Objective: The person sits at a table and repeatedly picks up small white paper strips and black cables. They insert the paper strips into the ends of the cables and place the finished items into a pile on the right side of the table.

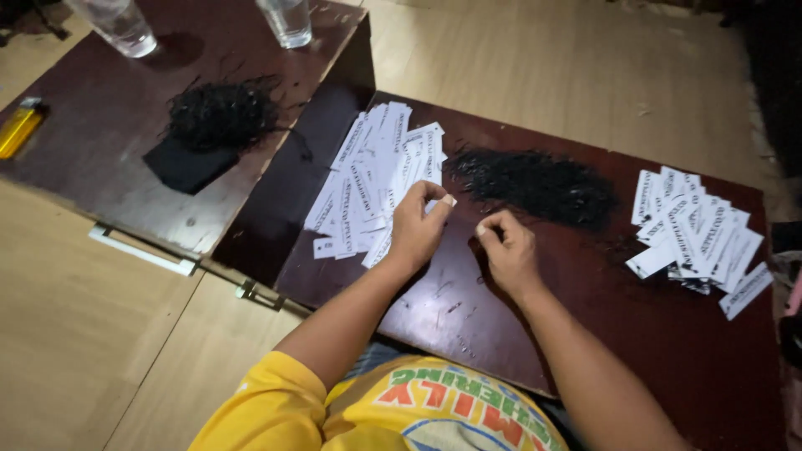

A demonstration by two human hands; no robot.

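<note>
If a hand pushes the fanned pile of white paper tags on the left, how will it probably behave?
The white paper tags look thin and flat, so they are probably light and would slide easily on the glossy dark table. They lie loosely overlapped, so a push would likely spread them rather than move them as one block. A single tag, like the one at the left hand, probably bends slightly.

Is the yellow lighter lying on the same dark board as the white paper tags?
No, the yellow lighter lies on the separate left-hand board, away from the white paper tags.
</note>
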